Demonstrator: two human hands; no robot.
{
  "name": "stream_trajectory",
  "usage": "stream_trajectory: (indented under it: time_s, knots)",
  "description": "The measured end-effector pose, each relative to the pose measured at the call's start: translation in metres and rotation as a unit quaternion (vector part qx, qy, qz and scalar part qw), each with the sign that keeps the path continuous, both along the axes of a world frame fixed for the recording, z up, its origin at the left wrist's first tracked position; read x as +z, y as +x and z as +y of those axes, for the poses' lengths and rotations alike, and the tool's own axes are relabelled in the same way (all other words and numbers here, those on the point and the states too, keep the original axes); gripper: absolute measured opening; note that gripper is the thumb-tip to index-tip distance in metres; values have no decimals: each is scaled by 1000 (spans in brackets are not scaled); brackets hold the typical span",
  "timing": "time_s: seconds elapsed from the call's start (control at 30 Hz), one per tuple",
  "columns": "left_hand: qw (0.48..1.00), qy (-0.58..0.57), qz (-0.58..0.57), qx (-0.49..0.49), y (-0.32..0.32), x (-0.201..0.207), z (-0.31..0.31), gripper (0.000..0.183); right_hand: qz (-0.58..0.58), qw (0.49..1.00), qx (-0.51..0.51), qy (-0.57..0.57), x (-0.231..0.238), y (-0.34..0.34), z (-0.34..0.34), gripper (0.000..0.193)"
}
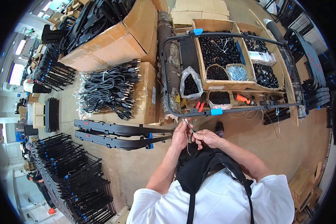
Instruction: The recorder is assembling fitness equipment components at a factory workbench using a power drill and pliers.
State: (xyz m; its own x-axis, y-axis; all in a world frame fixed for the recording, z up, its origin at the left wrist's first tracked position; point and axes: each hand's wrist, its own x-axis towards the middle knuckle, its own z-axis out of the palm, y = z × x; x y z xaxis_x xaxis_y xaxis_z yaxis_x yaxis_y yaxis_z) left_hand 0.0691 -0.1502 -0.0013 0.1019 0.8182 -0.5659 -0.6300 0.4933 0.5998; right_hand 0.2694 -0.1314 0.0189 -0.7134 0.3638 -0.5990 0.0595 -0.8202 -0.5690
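Close in front of my body, my two hands meet over a thin light-coloured cable (187, 145). My left hand (179, 136) is closed on it, with a small white end piece (184, 120) showing at the fingertips. My right hand (210, 138) pinches a thin strand (190, 128) that runs up toward the left fingers; what else it may hold is hidden. Just beyond the hands lies a black rounded metal frame (246, 108), with blue tape (216, 111) on its near bar. The hands are apart from the tape.
Wooden trays (209, 86) of black small parts and screws stand inside the frame, near an orange-handled power tool (243, 99). Bundled black cables (106, 89) lie on a cardboard box (147, 100) to the left. Two black bars (117, 143) jut toward my left hand. Stacked frames (72, 171) fill the lower left.
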Motion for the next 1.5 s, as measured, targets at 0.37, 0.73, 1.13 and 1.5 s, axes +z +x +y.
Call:
stream_trajectory:
  time_s: [0.37, 0.73, 1.13, 1.5]
  knots:
    - [994, -33, -77, -63, -13, -3, 13, 31, 8, 999, -27, -45, 4, 3, -3, 35]
    - [994, -35, 44, -89, -16, 14, 26, 26, 24, 998, -40, -34, 7, -5, 0, 36]
    - [994, -28, 98, -24, -1, 19, 20, 23, 22, 998, -51, -37, 3, -11, 0, 32]
    - [990, -30, 133, 44, 10, 27, 16, 24, 35, 996, -60, -50, 5, -16, 9, 35]
